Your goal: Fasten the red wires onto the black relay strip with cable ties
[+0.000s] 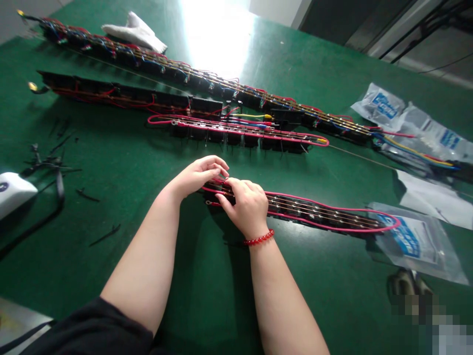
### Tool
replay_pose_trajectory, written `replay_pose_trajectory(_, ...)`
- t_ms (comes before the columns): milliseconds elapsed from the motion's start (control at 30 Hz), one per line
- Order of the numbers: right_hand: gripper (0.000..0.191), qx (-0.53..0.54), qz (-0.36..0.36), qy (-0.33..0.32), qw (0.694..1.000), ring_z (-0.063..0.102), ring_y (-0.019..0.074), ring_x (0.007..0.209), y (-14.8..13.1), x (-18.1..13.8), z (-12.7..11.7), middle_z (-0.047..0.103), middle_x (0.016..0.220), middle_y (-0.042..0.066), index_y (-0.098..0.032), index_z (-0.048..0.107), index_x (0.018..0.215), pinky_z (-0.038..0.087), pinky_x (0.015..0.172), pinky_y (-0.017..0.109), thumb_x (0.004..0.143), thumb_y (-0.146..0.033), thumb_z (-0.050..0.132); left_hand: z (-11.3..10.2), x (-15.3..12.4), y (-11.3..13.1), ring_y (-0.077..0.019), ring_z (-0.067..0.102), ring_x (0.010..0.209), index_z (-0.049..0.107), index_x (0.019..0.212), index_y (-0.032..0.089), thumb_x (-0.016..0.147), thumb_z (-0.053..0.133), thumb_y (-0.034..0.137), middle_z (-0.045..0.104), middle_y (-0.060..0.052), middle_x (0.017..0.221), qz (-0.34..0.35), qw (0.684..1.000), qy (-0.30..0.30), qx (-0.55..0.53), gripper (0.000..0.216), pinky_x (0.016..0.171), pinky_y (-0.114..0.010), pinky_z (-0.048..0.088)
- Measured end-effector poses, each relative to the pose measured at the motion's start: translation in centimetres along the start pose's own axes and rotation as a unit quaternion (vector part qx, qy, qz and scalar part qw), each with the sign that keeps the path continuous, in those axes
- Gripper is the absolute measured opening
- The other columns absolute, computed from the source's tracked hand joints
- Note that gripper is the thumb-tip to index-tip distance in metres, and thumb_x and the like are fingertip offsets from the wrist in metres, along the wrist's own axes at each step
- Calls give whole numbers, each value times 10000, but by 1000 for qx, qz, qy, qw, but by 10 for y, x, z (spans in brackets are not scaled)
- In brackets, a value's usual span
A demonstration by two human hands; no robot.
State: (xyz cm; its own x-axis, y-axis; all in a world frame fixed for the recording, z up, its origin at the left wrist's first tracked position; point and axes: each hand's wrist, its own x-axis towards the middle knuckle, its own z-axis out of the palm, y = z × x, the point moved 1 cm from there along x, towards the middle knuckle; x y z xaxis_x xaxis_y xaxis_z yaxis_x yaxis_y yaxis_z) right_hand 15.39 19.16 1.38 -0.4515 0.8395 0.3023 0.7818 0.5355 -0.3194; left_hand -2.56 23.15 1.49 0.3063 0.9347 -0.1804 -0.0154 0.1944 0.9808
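Black plastic connector strip [318,214] looped in red wire [295,199] stretches rightward along the green table [332,296], its long axis leading away from the hands. Right hand [246,207], nearer, clenches its left end; left hand [197,175] curls just beside it, grip unclear.

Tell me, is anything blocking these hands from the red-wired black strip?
Nothing visible does: the right hand lies on the red-wired black strip, and the left hand reaches its near end with no object between.
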Motion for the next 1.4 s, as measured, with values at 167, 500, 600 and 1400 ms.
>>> replay_pose_trajectory(167, 335, -17, 9, 10, 1000, 627, 237, 1008, -2, 1, -2, 717, 1140, 85, -209, 639, 1130, 431, 852, 356, 938, -471, 554, 0, -1, 1, -159, 682, 845, 620, 1008, 171, 799, 700, 396, 713, -29, 894, -10, 1000, -15, -19, 318, 837, -316, 540)
replay_pose_trajectory(500, 342, -4, 12, 4, 1000, 647, 227, 943, -1, 1, -1, 749, 1014, 72, -194, 637, 1086, 419, 844, 355, 931, -491, 567, -2, -2, 0, -169, 681, 859, 630, 1013, 168, 795, 695, 362, 714, -29, 884, -6, 1000, 5, -19, 298, 843, -331, 534)
replay_pose_trajectory(600, 354, 5, 9, 6, 1000, 652, 224, 960, -1, 1, -1, 753, 1041, 73, -192, 639, 1105, 422, 856, 353, 936, -493, 560, 0, 0, -1, -157, 681, 838, 629, 1005, 167, 811, 681, 352, 704, -18, 859, -11, 999, 19, -31, 274, 822, -317, 540)
replay_pose_trajectory(1400, 343, 8, 0, 2, 1000, 643, 247, 970, -1, 0, 0, 754, 1081, 80, -192, 644, 1133, 422, 847, 375, 936, -462, 569, 4, 2, -3, -143, 689, 749, 647, 912, 152, 682, 818, 259, 715, -13, 773, 25, 996, 73, -34, 306, 722, -272, 550)
